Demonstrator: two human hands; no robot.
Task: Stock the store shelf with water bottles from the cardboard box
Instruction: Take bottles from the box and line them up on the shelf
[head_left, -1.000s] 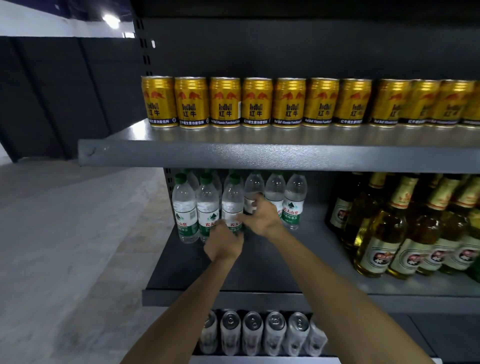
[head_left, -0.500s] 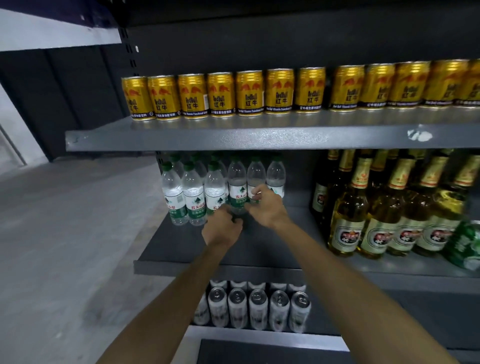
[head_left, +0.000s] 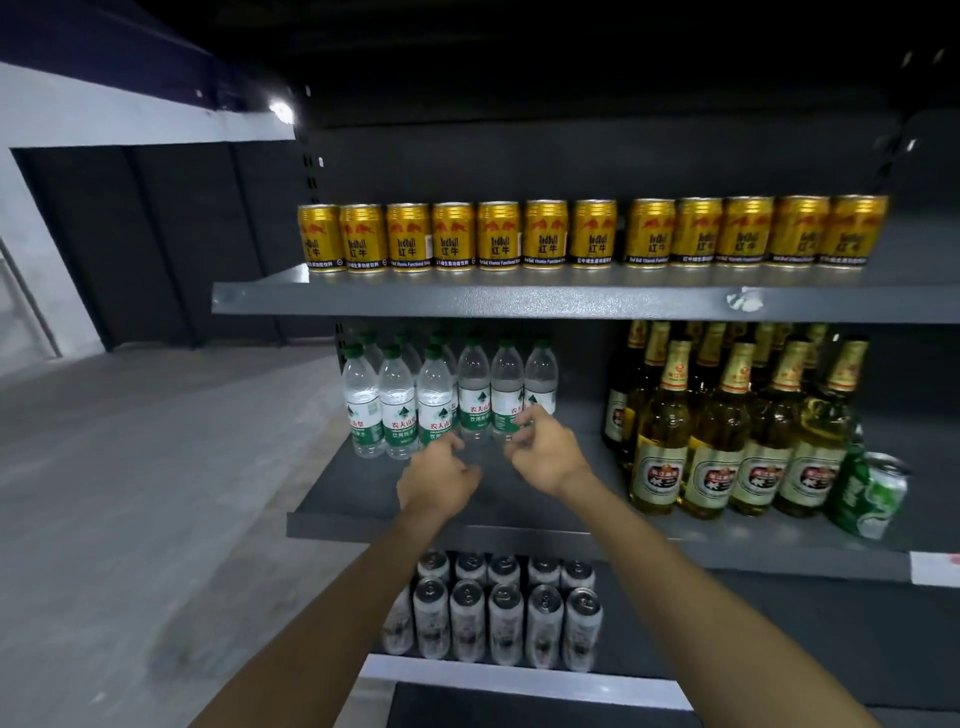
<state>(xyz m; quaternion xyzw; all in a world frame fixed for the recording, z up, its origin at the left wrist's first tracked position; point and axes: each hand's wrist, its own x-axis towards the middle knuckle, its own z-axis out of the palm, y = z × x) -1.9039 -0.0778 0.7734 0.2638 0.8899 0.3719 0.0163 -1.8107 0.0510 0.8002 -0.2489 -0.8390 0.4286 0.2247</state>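
Green-capped water bottles (head_left: 452, 400) stand grouped at the middle shelf's (head_left: 467, 530) nine o'clock end, labels outward for shoppers. Left hand (head_left: 436, 480) and right hand (head_left: 540, 457) hover before them, loosely curled, holding nothing.

Dim, overhead glare, perhaps slight blur

Rear water bottles (head_left: 400, 347) mostly hidden by front row; green can (head_left: 878, 496) label seems blurred.
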